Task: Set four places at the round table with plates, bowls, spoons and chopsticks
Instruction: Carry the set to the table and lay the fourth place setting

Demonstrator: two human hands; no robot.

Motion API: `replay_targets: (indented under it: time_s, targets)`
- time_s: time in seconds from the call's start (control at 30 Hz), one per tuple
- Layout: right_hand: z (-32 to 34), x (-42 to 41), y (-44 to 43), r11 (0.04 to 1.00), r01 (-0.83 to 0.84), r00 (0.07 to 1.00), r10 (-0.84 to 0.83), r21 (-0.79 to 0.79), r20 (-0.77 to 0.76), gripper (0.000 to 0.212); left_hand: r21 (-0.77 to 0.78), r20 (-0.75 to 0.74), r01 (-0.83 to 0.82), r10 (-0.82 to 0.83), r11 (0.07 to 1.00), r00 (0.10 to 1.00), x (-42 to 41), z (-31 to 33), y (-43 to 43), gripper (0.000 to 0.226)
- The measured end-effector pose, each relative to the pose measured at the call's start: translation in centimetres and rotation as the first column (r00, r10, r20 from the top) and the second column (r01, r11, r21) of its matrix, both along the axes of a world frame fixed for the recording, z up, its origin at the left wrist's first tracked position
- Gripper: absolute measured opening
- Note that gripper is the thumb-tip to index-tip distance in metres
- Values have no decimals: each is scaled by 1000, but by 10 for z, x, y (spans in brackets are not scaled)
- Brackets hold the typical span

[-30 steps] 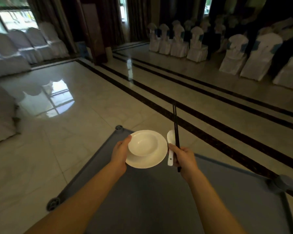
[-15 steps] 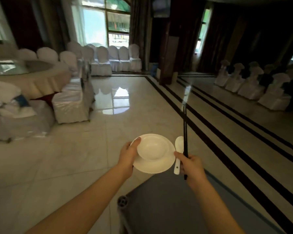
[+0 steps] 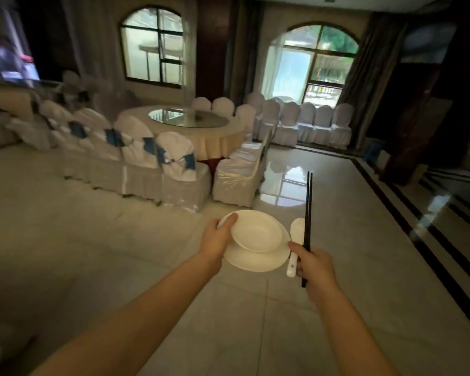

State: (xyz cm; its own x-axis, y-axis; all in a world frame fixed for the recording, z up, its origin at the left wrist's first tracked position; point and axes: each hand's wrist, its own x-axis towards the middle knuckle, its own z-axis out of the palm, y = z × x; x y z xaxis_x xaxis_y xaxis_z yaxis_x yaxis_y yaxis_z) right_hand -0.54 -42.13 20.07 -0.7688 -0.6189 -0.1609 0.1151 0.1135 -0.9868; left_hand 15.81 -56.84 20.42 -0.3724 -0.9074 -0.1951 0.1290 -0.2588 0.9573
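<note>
My left hand [image 3: 218,238] grips the left rim of a white plate [image 3: 255,260], thumb on the edge of the white bowl [image 3: 256,231] that sits on it. In my right hand [image 3: 314,265] I hold a white spoon [image 3: 296,234] and a pair of black chopsticks [image 3: 308,207], both pointing away from me. Both hands are held out in front of me above the floor. The round table [image 3: 201,137] with a cream cloth and a glass turntable [image 3: 188,118] stands ahead, across the room.
White-covered chairs with blue bows [image 3: 149,156] line up in front of the table on the left. One white chair [image 3: 240,173] stands at its near right side, more chairs [image 3: 304,123] along the window. Glossy tiled floor [image 3: 120,253] lies between me and the table.
The view has swung left, away from the grey cart, which is out of sight now. The round table has come into the centre. Both hands keep the same hold on the tableware.
</note>
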Motion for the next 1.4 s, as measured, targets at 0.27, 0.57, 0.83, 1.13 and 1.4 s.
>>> replay_targets:
  time_s: [0.27, 0.57, 0.83, 1.13, 1.4]
  targets:
    - [6, 87, -162, 954, -300, 953, 300, -2, -37, 12, 7, 49, -326, 325, 945, 944, 120, 4, -103, 37]
    - [0, 153, -346, 792, -611, 791, 608, -19, -66, 17, 11, 82, -596, 593, 803, 801, 204, 10, -217, 33]
    - [27, 184, -511, 615, -788, 614, 779, -38, -128, 17, -15, 92, -765, 762, 644, 641, 237, 32, -326, 35]
    - [18, 253, -677, 474, -880, 471, 875, 0, -114, 29, 40, 126, -888, 879, 459, 460, 298, 18, -452, 54]
    - [-16, 366, -867, 411, -911, 406, 908, 34, -109, 25, 31, 141, -930, 919, 367, 368, 400, -16, -627, 49]
